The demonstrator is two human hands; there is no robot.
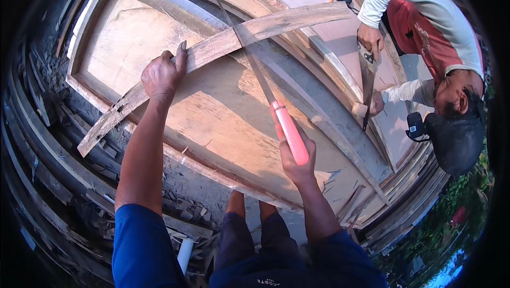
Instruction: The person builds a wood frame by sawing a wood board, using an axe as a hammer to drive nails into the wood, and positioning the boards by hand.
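Gripping curved plank (215,47) w/ L hand (161,77), pink-hdl saw (260,79) w/ R hand (305,169); white lettering (268,282) on shirt (142,248).

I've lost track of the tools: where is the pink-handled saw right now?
In the head view, the pink-handled saw is near the middle, in the right hand, crossing the curved board right of the left hand.

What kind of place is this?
It looks like an outdoor woodworking yard: a pink-handled saw crosses a curved plank, with stacked timber and green plants nearby.
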